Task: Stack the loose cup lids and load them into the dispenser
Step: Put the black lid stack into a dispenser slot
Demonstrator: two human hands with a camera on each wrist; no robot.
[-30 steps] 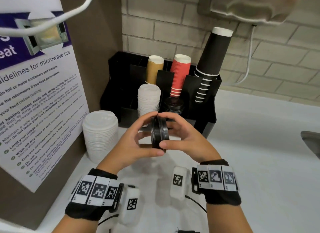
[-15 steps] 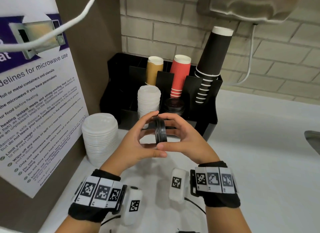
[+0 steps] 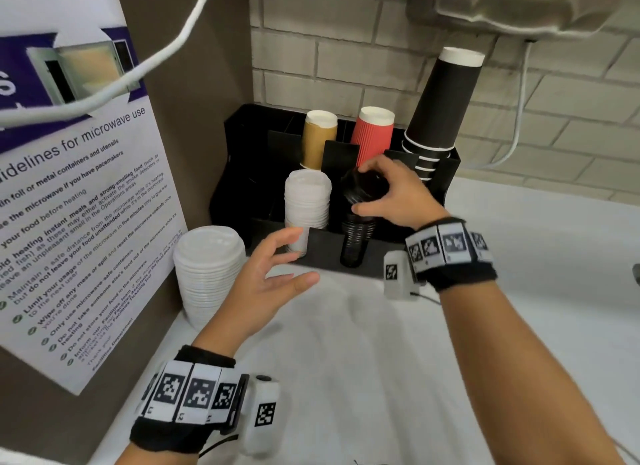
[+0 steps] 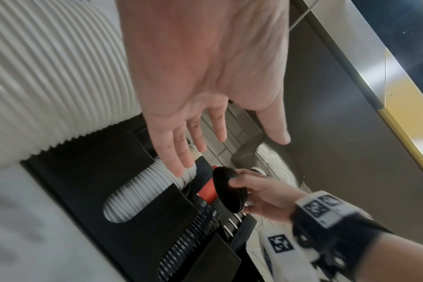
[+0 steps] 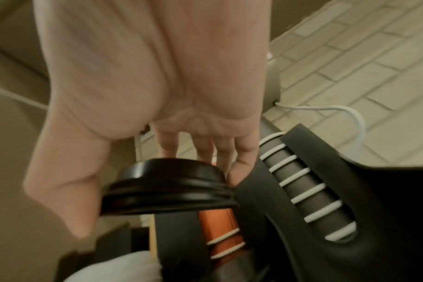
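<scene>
white counter (image 3: 398,378); right hand (image 3: 398,201) grips black lids (image 3: 363,189); left hand (image 3: 263,284) spread.

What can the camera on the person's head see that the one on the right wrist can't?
Only the head view shows the empty left hand, the loose white lid stack beside the poster, and the whole dispenser.

Only the right wrist view shows the palm side of the grip: thumb against the black lids' stacked rims.

Both show the right hand holding the black lids over the dispenser, the red cups and the black cups.
</scene>
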